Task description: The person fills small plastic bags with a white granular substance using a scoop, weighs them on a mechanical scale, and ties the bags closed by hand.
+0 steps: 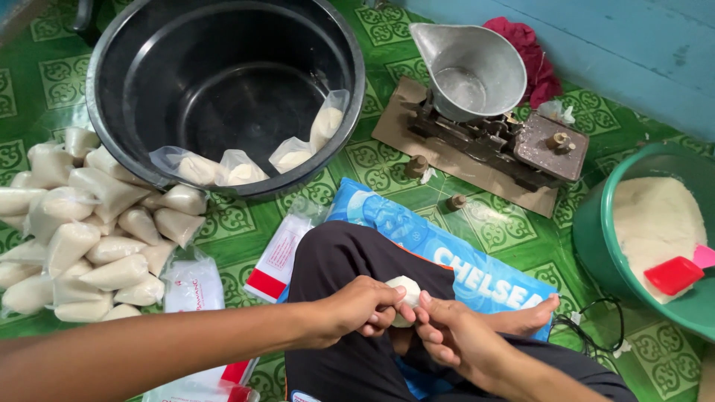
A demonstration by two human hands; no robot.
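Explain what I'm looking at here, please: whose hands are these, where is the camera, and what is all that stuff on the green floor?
There is one picture, from a camera worn on a person's head, looking down at their own lap. No machine is present. The left hand and right hand meet over the knee, both gripping a small white filled bag. On the left lies a pile of filled bags. Above it stands a black tub with a few more bags draped over its rim. To the right is a balance scale with a metal scoop pan on cardboard, and a green basin of white grains with a red scoop. A blue sack lies under the legs.
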